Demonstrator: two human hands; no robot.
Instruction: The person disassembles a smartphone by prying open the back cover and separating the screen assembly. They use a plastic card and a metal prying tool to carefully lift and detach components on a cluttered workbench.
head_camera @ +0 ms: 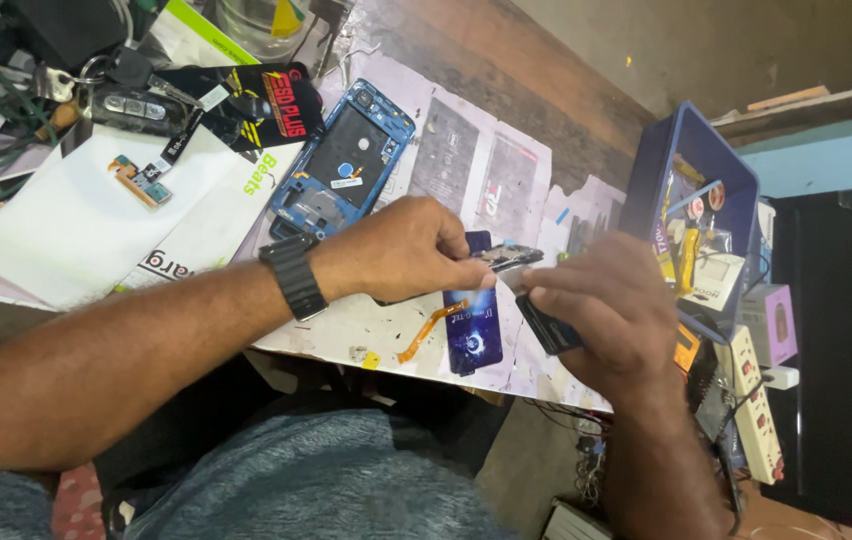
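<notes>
Small part: a thin grey-and-metal circuit strip (508, 257) is hovering just above the bench, between the two hands, over a dark blue phone panel (471, 330).
Left hand (401, 250): the grip is pinching narrow on the left end of the circuit strip, thumb and fingertips closed on it; a black wristwatch (294, 276) is sitting on the wrist.
Right hand (606, 310): the fingers are curling round a small dark block-shaped piece (549, 327); the fingertips are meeting the right end of the circuit strip. Whether they are gripping the strip or only touching it cannot be told.
Under the hands: the dark blue phone panel is lying flat near the bench edge, with an orange flex ribbon (428, 331) just beside it on the left.
Bench (536, 90): the brown top is carrying printed paper sheets (491, 170) under the work.
Behind the left hand: an opened blue phone frame (341, 165) is lying face-down, its inner side up, near the wrist.
Far left: a white sheet (66, 225) is bearing a small orange-and-blue board (141, 180); a car key fob (136, 105) and a black-and-red packet (266, 105) are lying beyond it.
Right: a blue plastic bin (671, 165) is holding packets, just beyond the right hand; a white power strip (756, 400) is hanging well off the bench edge.
</notes>
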